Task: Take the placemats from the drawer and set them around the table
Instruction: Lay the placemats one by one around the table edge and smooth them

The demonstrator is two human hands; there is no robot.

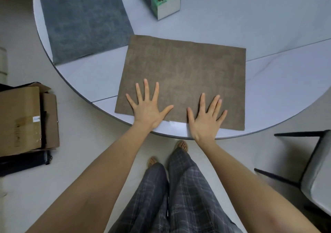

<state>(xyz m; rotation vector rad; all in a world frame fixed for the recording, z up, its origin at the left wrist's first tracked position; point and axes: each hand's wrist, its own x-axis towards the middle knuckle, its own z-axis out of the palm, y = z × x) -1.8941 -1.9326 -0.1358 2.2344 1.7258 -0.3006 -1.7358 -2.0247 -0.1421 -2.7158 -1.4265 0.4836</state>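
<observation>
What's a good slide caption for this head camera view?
Both hands press a brown placemat flat on the round table, beside a grey placemat.

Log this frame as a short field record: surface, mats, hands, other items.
surface: round pale grey table
mat in hand: brown rectangular fabric placemat, flat at the near edge
mat placed: grey-blue rectangular placemat, far left
left hand: flat, fingers spread, pressing the brown mat
right hand: same, pressing the mat
other: green patterned tissue box; brown cardboard box on floor
</observation>
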